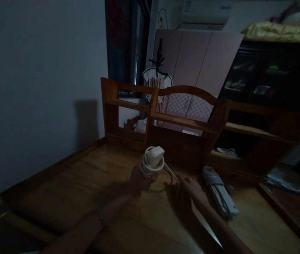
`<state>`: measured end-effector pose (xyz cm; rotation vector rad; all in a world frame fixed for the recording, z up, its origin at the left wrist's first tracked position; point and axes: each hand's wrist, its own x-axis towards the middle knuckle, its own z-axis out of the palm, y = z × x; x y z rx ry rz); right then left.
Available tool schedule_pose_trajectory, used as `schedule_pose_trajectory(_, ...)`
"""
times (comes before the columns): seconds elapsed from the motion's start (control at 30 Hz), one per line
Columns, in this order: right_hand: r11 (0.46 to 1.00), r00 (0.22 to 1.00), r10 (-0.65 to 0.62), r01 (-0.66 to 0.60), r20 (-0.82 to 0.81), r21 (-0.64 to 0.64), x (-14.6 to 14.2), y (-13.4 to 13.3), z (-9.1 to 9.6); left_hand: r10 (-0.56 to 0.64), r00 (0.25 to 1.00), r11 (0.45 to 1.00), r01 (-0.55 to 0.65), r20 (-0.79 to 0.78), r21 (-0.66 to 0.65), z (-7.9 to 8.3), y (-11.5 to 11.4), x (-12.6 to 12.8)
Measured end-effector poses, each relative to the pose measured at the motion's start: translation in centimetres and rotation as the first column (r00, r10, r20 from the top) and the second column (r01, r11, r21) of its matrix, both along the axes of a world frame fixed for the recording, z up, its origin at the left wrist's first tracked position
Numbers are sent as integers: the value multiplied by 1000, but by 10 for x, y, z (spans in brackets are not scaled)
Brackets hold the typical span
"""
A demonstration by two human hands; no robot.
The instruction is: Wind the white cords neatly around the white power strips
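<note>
My left hand (pixel 140 180) is closed around a white corded block (pixel 156 154), which looks like a power strip seen from its end. Several loops of white cord (pixel 145 169) circle the block. From the loops a single stretch of cord runs to the right, and my right hand (pixel 188 187) pinches it between the fingers. Both hands are raised above the wooden surface. Right of my right hand, a second white power strip (pixel 221 195) lies on the wood with its own cord wrapped around its far end.
The wooden surface (pixel 81 187) ends in a shelved wooden headboard (pixel 184 123) ahead. A wall (pixel 46 70) borders the left. Papers (pixel 284 180) lie on a lower surface at the right. Beyond stand pink cabinets (pixel 192 60) and a coat stand with a hanging shirt (pixel 150 74).
</note>
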<state>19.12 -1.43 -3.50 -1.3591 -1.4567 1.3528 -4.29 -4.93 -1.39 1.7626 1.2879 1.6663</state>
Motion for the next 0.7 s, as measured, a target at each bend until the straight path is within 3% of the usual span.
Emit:
schedule_pose_trajectory(0.07, 971, 979, -138, 104, 149, 216, 2, -10, 9, -113, 988, 989, 122, 103, -87, 3, 1, 2)
schedule_pose_trajectory(0.1, 900, 935, -263, 149, 237, 410, 3, -15, 13, -188, 964, 967, 215, 186, -137, 3, 1, 3)
schedule_pose_trajectory(0.17, 667, 803, -496, 107, 331, 738, 1, -27, 19, -325, 874, 888, 413, 361, -203, 3, -1, 8)
schedule_pose_trajectory(0.2, 559, 756, -558, 40, 341, 828, -1, -33, 21, -373, 827, 845, 490, 420, -216, 3, -2, 10)
schedule_pose_trajectory(0.23, 491, 741, -574, -28, 348, 871, -3, -38, 22, -411, 787, 805, 550, 461, -222, 2, -3, 13)
schedule_pose_trajectory(0.3, 420, 758, -534, -147, 374, 896, -7, -47, 23, -472, 724, 732, 640, 502, -234, 0, -7, 17)
schedule_pose_trajectory(0.37, 402, 774, -474, -235, 421, 885, -10, -52, 24, -531, 681, 657, 707, 505, -262, -1, -12, 20)
schedule_pose_trajectory(0.53, 420, 772, -387, -340, 505, 842, -7, -48, 29, -676, 588, 448, 806, 444, -386, 2, -24, 24)
schedule_pose_trajectory(0.7, 452, 787, -322, -361, 526, 816, 1, -33, 28, -742, 575, 418, 799, 345, -433, 3, -30, 24)
